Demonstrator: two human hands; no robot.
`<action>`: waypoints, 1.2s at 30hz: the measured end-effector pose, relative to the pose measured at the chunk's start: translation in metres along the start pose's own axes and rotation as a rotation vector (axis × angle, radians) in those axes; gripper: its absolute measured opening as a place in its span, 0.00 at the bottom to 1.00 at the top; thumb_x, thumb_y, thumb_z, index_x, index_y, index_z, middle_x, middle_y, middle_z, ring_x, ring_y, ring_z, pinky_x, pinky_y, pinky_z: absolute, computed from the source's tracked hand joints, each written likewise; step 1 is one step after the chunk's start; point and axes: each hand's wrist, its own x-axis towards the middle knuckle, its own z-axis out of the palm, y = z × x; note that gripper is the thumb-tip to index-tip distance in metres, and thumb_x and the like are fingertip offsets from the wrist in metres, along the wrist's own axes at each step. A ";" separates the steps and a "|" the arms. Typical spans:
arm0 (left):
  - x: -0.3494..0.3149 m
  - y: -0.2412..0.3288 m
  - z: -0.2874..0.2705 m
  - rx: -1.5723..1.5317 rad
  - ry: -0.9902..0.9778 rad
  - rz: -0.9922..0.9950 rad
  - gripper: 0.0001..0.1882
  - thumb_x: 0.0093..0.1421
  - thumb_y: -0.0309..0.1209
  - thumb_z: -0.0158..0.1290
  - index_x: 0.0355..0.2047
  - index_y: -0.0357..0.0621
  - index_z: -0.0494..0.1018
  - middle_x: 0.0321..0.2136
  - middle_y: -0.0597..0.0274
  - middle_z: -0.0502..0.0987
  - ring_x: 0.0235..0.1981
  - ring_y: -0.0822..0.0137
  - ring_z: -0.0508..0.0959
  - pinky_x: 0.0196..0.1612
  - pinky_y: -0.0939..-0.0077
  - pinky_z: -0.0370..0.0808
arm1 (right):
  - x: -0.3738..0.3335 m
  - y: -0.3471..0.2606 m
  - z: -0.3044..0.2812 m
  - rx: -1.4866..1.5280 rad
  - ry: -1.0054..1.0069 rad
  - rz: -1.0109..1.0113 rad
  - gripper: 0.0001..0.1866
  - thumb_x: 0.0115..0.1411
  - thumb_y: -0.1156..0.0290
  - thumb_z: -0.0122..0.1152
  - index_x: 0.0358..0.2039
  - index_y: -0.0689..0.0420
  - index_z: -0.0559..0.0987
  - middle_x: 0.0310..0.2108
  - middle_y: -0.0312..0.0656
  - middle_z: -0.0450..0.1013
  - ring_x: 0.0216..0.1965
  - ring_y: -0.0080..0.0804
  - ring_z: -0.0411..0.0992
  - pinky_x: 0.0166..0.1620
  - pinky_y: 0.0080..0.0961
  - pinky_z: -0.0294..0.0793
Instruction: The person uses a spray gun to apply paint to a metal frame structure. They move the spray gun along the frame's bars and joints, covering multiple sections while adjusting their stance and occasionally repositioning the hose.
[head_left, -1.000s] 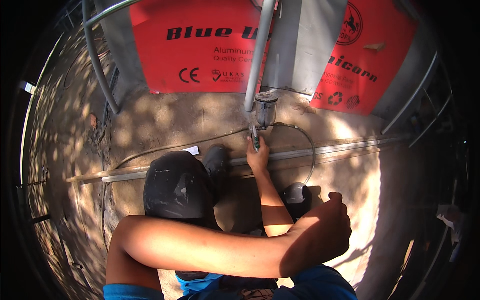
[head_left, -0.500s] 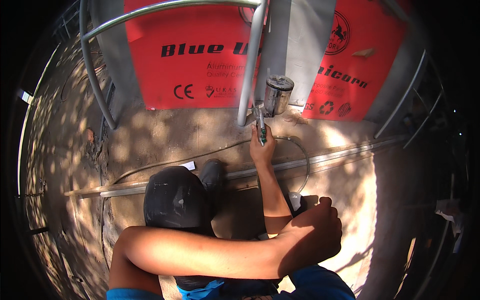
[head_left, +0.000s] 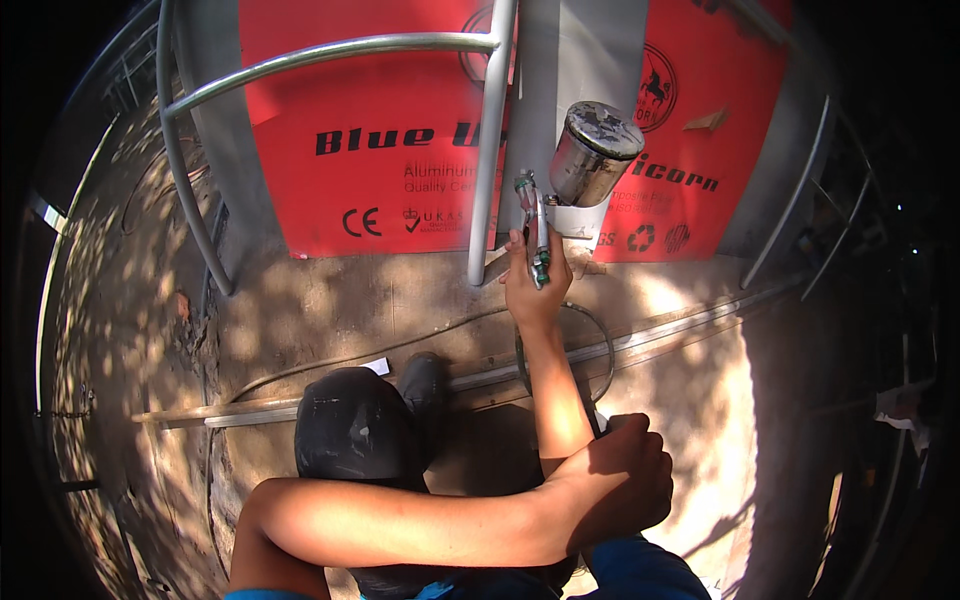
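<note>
My right hand (head_left: 537,298) reaches forward, closed round the handle of a metal spray gun (head_left: 531,212) with green fittings. A silver cup (head_left: 592,165), its lid stained with paint, sits at the gun's right side and leans to the right. Both are in front of a grey strip between red-faced panels. My left arm crosses low over my body. At its end my left hand (head_left: 622,478) is curled closed beside my right forearm; a dark edge shows there, but what the fingers hold is hidden.
Red-faced panels (head_left: 370,170) stand ahead, behind a grey metal tube frame (head_left: 330,48). A thin hose (head_left: 420,335) curves over the ground and loops under my right arm. Long metal bars (head_left: 660,343) lie across the ground past my dark-clad knee (head_left: 355,425).
My right hand has raised the spray gun and cup, and the cup now leans further right. The view has shifted slightly. My left hand stays curled near my right forearm.
</note>
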 end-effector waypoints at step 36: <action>-0.007 -0.005 -0.016 0.003 0.096 0.048 0.11 0.60 0.34 0.60 0.40 0.44 0.82 0.37 0.63 0.81 0.44 0.60 0.80 0.53 0.63 0.72 | -0.021 0.002 0.002 -0.170 -0.071 0.062 0.12 0.69 0.67 0.70 0.44 0.62 0.81 0.23 0.41 0.76 0.24 0.26 0.72 0.31 0.30 0.71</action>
